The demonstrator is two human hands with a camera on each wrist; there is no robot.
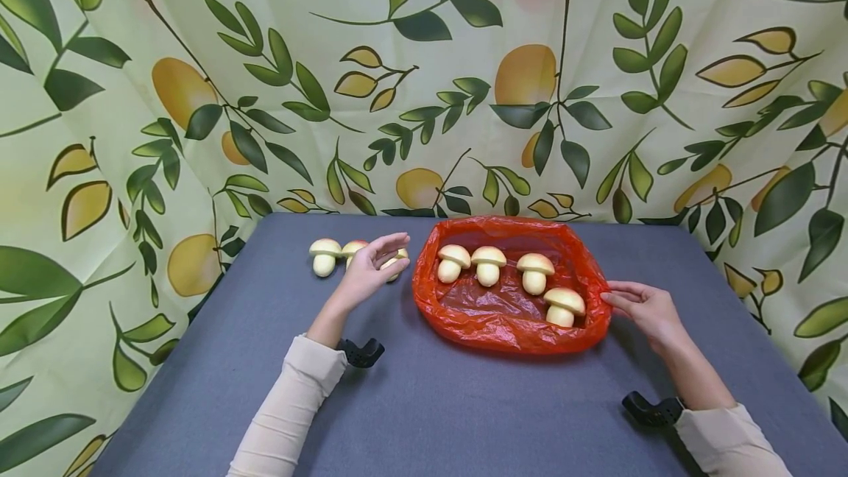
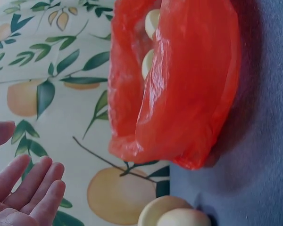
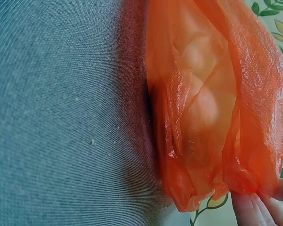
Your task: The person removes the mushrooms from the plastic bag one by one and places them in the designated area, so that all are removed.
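A red plastic bag [image 1: 510, 341] lies on the table with its mouth spread wide and its rim rolled. Inside it are several toy mushrooms [image 1: 489, 267] with cream stems and pale caps. My right hand [image 1: 645, 311] pinches the bag's right rim between thumb and fingers; the right wrist view shows the fingers [image 3: 250, 209] on the red plastic. Left of the bag, my left hand [image 1: 371, 263] hovers over loose mushrooms [image 1: 324, 258], partly hiding two of them. Its fingers are loosely extended, and the left wrist view shows nothing held, with a mushroom [image 2: 162, 209] close by.
A blue-grey cloth covers the table [image 1: 424, 411]. Behind and at both sides hangs a pale curtain [image 1: 278, 131] printed with leaves and orange fruit. Black wrist mounts [image 1: 363, 353] sit on both forearms.
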